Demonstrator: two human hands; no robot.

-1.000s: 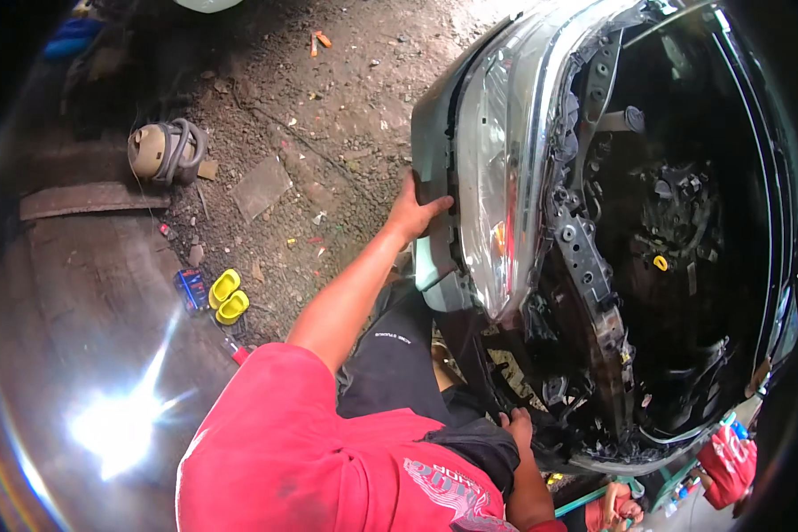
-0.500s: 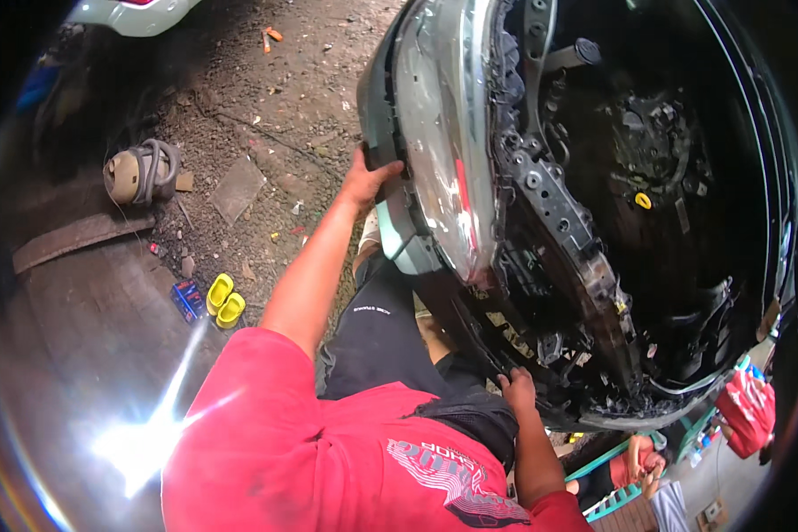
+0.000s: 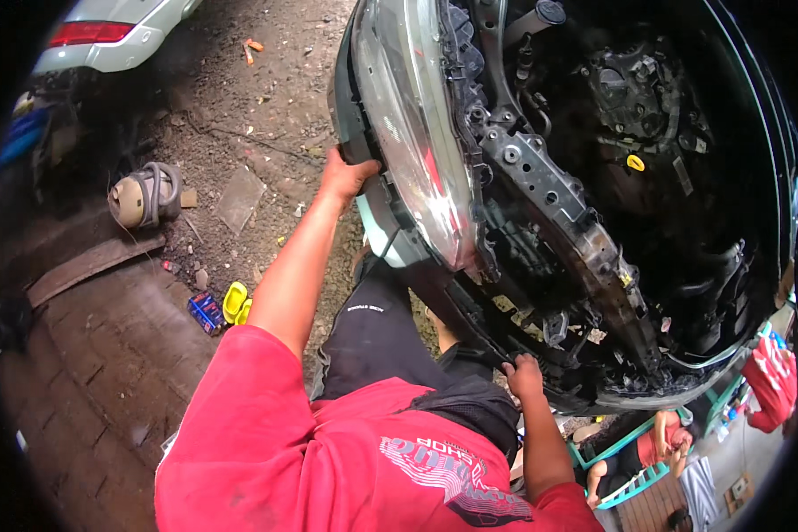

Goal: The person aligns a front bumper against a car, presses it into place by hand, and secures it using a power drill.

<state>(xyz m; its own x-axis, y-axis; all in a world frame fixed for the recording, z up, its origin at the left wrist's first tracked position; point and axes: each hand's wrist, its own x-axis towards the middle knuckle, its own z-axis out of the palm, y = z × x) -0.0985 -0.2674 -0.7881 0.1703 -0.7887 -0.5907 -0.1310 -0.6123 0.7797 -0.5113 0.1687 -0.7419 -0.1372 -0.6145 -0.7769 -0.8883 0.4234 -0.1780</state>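
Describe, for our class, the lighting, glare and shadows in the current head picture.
Head view throughout: black vignetting closes in the corners; glare whitens patches of the headlamp; shadow dims the engine parts; the gravel ground is brighter; the left hand on the bumper shows clearly.

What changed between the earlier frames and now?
View shifted: the car front sits farther left and higher, more of the white car shows, and the sleeve partly covers the yellow clogs. Left hand stays on the bumper, right hand on the dark edge.
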